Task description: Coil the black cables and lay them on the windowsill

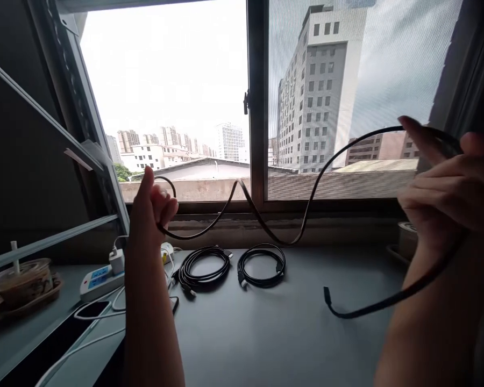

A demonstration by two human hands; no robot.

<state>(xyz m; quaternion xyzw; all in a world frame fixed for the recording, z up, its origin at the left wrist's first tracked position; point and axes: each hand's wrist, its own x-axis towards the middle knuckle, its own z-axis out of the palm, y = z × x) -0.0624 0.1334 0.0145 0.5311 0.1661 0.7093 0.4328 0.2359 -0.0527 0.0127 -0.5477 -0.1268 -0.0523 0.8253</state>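
Observation:
A black cable [260, 219] hangs in waves through the air between my two hands. My left hand [155, 201] is closed around it at the left, thumb up, with a short loop standing out beyond the fingers. On the right, raised higher, my right hand [439, 177] grips the cable, which arcs over its fingers. From there one end drops below the right wrist, and its black connector [327, 295] dangles above the table. Two coiled black cables lie on the table between my arms: a larger coil [205, 269] and a smaller coil [261, 265].
At the left stand a power strip [100, 280] with a white charger [116, 262], white cords [100, 316] and a lidded plastic cup [22, 279]. A pot [408, 240] sits at the right. Behind the grey table [258, 338] is a window [257, 107]; a metal frame [92, 107] leans left.

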